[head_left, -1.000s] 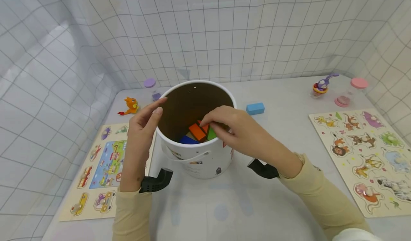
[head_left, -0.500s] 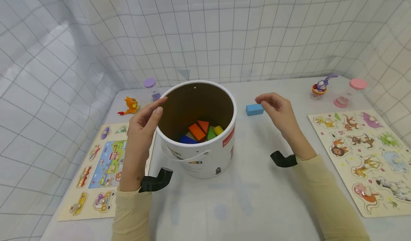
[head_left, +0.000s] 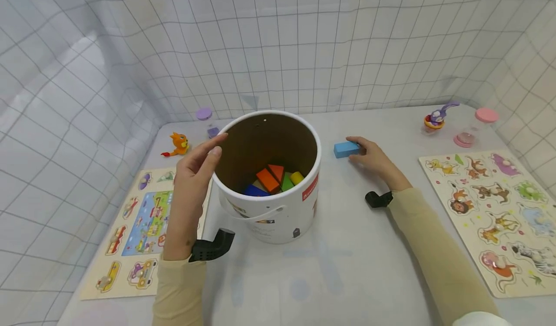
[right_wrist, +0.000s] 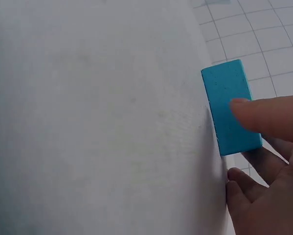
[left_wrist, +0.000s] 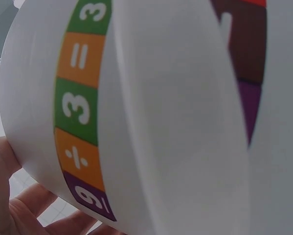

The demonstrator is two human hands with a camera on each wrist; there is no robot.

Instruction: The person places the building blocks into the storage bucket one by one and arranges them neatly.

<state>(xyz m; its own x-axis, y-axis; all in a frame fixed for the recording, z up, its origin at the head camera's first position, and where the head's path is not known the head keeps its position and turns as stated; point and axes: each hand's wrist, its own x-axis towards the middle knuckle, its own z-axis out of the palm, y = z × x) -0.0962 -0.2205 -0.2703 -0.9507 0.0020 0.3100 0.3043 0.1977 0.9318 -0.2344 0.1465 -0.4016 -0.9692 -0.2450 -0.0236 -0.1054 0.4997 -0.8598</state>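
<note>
A white bucket (head_left: 272,220) with printed pictures stands in the middle of the table. Inside it lie colored blocks, among them an orange block (head_left: 268,180), a blue block (head_left: 255,190) and a yellow cylinder (head_left: 297,178). My left hand (head_left: 194,176) is at the bucket's left rim, thumb and fingers extended; the left wrist view shows the thumb (left_wrist: 2,159) right at the bucket's wall. To the right of the bucket, my right hand (head_left: 376,160) pinches a light blue rectangular block (right_wrist: 231,110), thumb on one face and fingers behind it.
Wooden puzzle boards lie at left (head_left: 110,282) and right (head_left: 499,220). An orange toy figure (head_left: 179,143) and a purple-lidded jar (head_left: 204,114) stand back left. Back right are a purple toy figure (head_left: 436,117) and a pink-lidded jar (head_left: 485,115). Gridded white sheeting (head_left: 278,46) surrounds the table.
My right hand has left the bucket's opening, moved right to the light blue block and taken hold of it. A yellow cylinder now shows in the bucket. My left hand has stayed put.
</note>
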